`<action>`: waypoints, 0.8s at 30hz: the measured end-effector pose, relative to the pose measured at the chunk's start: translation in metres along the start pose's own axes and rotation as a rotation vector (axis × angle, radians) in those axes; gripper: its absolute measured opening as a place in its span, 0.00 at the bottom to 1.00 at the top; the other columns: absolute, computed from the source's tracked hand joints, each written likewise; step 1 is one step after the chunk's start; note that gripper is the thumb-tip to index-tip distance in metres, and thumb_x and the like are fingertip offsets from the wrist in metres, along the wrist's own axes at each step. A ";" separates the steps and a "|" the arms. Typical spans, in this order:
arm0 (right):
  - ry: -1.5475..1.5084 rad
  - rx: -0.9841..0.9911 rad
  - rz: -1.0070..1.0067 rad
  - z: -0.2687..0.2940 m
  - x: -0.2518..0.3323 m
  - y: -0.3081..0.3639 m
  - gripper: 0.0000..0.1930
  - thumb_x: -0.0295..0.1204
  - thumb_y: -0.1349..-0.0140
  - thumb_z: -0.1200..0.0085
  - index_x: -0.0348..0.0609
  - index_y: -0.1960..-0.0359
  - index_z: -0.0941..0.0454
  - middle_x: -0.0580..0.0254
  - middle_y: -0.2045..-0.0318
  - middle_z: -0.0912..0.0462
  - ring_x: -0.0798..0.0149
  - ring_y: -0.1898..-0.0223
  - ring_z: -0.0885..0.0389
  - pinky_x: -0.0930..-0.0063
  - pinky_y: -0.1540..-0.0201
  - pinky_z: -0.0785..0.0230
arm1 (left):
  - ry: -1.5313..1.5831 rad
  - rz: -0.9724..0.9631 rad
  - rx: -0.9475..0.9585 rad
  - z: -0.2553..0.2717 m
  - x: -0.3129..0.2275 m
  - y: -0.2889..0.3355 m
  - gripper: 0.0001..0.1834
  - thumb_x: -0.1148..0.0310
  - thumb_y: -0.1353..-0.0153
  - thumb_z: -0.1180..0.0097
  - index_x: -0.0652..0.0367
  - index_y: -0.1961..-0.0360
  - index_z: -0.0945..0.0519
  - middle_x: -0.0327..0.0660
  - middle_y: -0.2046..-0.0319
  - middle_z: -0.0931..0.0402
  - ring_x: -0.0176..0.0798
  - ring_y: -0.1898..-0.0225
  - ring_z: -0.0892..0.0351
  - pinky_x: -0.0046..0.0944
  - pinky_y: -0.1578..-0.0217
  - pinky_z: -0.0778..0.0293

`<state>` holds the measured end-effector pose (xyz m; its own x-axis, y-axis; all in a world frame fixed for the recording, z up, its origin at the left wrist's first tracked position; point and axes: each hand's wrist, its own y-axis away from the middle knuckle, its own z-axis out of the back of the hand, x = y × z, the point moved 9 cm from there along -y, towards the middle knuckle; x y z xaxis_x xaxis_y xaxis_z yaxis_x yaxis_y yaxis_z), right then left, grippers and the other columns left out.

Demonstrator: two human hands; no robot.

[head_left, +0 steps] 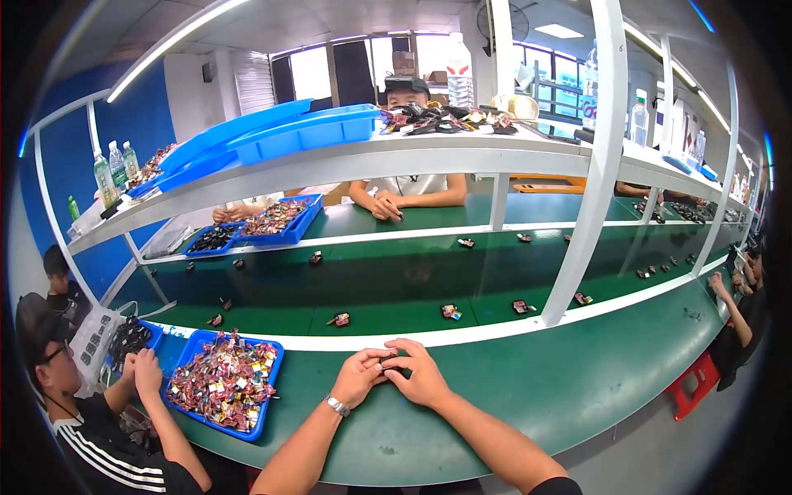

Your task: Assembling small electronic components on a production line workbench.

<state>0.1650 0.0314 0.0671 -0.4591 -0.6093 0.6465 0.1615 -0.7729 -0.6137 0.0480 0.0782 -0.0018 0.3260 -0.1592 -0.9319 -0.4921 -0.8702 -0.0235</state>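
Over the near green bench, my left hand (358, 379) and my right hand (421, 376) meet at the fingertips. Pinched between them is a small dark part (387, 360), mostly covered by my fingers, so its exact kind does not show. A metal watch (337, 406) sits on my left wrist. To the left of my hands stands a blue tray (276, 375) heaped with small red, yellow and white pieces with dark bits. Just beyond my hands runs a white rail (445, 337), and behind it a green conveyor belt (388, 289) carries several small dark assemblies.
A co-worker (107, 421) sits close at my left beside another blue tray of black parts (132, 342). Another person's hands (388, 204) rest across the belt. A white shelf (412, 157) with upright posts holds blue trays (305, 136), bottles and piled parts.
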 end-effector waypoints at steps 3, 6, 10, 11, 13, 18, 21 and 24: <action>0.001 0.014 -0.046 -0.001 -0.001 -0.001 0.08 0.26 0.45 0.40 0.43 0.63 0.18 0.59 0.44 0.26 0.51 0.40 0.32 0.60 0.38 0.38 | 0.005 -0.015 0.018 -0.001 -0.002 -0.004 0.15 0.78 0.34 0.50 0.64 0.47 0.29 0.46 0.47 0.26 0.40 0.46 0.24 0.43 0.46 0.24; 0.090 -0.006 -0.051 0.003 -0.001 0.000 0.09 0.26 0.46 0.40 0.44 0.62 0.18 0.59 0.44 0.26 0.51 0.41 0.31 0.62 0.40 0.35 | 0.028 0.014 0.033 -0.006 -0.001 -0.002 0.15 0.78 0.33 0.52 0.64 0.46 0.30 0.46 0.48 0.25 0.39 0.46 0.24 0.43 0.45 0.25; 0.058 -0.061 0.002 0.012 0.009 -0.003 0.08 0.24 0.46 0.40 0.44 0.63 0.18 0.59 0.50 0.24 0.54 0.46 0.28 0.65 0.47 0.30 | 0.033 0.006 0.041 -0.006 -0.002 -0.002 0.15 0.77 0.33 0.52 0.64 0.45 0.30 0.45 0.48 0.25 0.39 0.46 0.24 0.43 0.45 0.25; 0.088 -0.075 0.022 0.014 0.013 -0.004 0.07 0.24 0.47 0.39 0.43 0.65 0.19 0.60 0.54 0.23 0.55 0.50 0.26 0.65 0.51 0.28 | 0.040 0.017 0.040 -0.007 -0.002 -0.001 0.15 0.77 0.33 0.52 0.64 0.45 0.30 0.45 0.48 0.25 0.39 0.46 0.24 0.42 0.45 0.25; 0.120 -0.090 0.043 0.016 0.016 -0.005 0.07 0.23 0.47 0.39 0.43 0.66 0.19 0.61 0.58 0.22 0.56 0.54 0.24 0.66 0.56 0.27 | 0.049 0.028 0.040 -0.008 -0.002 -0.001 0.15 0.78 0.33 0.53 0.64 0.45 0.30 0.45 0.49 0.24 0.39 0.46 0.24 0.42 0.45 0.25; 0.189 -0.147 0.104 0.016 0.017 -0.003 0.07 0.23 0.49 0.38 0.44 0.67 0.20 0.63 0.65 0.22 0.59 0.61 0.22 0.67 0.62 0.26 | 0.034 0.043 0.037 -0.007 -0.002 -0.002 0.15 0.79 0.33 0.54 0.64 0.45 0.30 0.45 0.48 0.25 0.39 0.46 0.24 0.40 0.46 0.24; 0.213 -0.175 0.072 0.016 0.016 -0.002 0.07 0.24 0.48 0.38 0.45 0.67 0.20 0.63 0.65 0.22 0.59 0.61 0.22 0.67 0.62 0.26 | 0.024 0.043 0.027 -0.010 -0.005 0.000 0.15 0.80 0.32 0.58 0.65 0.45 0.30 0.46 0.47 0.25 0.38 0.46 0.24 0.39 0.45 0.24; 0.240 -0.205 0.062 0.015 0.018 -0.002 0.07 0.24 0.48 0.38 0.45 0.67 0.20 0.64 0.65 0.22 0.60 0.62 0.22 0.67 0.63 0.25 | 0.036 0.037 0.030 -0.005 -0.001 -0.001 0.15 0.78 0.33 0.54 0.64 0.45 0.30 0.45 0.49 0.24 0.38 0.47 0.23 0.39 0.47 0.24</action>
<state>0.1696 0.0192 0.0866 -0.6509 -0.5758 0.4947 0.0273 -0.6690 -0.7428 0.0527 0.0771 0.0012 0.3355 -0.2083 -0.9187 -0.5286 -0.8489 -0.0006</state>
